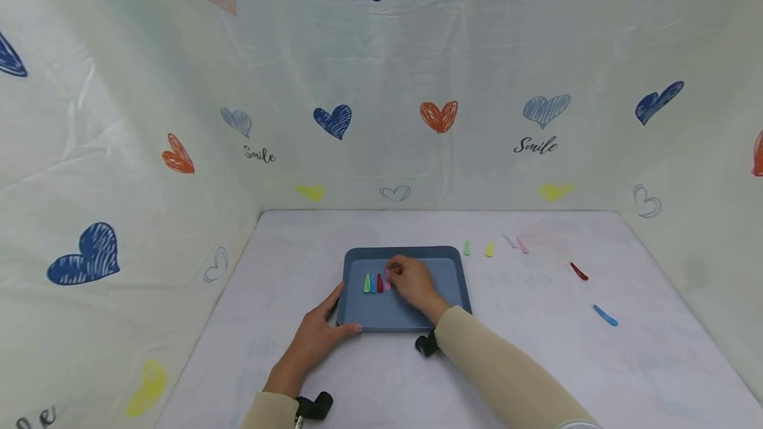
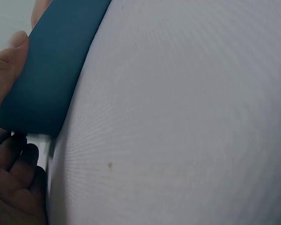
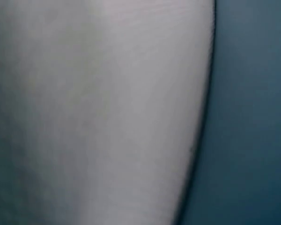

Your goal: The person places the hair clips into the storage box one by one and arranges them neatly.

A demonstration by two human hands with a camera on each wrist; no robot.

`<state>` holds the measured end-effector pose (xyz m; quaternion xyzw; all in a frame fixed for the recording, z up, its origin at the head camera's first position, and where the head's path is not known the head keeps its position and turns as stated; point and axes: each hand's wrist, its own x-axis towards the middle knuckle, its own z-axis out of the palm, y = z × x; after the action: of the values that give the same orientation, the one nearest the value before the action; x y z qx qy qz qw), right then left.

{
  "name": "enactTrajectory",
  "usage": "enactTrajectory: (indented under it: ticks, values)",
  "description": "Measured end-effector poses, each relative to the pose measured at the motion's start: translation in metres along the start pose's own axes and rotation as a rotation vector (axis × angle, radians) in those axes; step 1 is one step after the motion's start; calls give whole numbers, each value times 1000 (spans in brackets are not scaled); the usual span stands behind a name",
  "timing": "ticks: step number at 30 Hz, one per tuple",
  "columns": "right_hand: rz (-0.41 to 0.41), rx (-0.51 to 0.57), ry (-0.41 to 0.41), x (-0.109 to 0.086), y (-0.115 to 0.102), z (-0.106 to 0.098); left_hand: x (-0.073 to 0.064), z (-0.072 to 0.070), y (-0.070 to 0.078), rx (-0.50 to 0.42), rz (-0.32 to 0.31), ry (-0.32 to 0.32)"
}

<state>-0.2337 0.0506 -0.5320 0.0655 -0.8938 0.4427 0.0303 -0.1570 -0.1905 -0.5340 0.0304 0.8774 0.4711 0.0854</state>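
Observation:
A blue-grey tray (image 1: 411,320) lies on the table. My left hand (image 1: 316,335) holds its near left corner, thumb along the front wall and fingers at the left side. The left wrist view shows that thumb (image 2: 18,51) against the tray wall (image 2: 51,70), with other fingers curled by the corner. Inside the tray, a green hair clip (image 1: 367,283), a blue hair clip (image 1: 373,283) and a red hair clip (image 1: 379,283) stand side by side in a row. Just right of them, my right hand (image 1: 415,283) pinches a pink hair clip (image 1: 387,279), partly hidden by the fingers.
Right of the tray lie more clips: light green (image 1: 467,248), yellow (image 1: 489,249), pale lilac (image 1: 510,241), pink (image 1: 523,245), dark red (image 1: 579,271) and blue (image 1: 605,315). A heart-printed curtain (image 1: 381,71) surrounds the table (image 1: 536,363). The right wrist view shows mostly blurred tabletop and tray.

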Motion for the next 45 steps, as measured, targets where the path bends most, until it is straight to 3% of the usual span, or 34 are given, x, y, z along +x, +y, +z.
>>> enactTrajectory:
  ticks: [19,38,45]
  values:
    - [0,-62,-32,1,0,3,1,0,-4,-5,7,2]
    - [46,80,35,-2,-3,-6,-1,1,-1,-7,4,2]
    - [0,164,93,3,-8,-30,-1,1,-3,-6,-8,10]
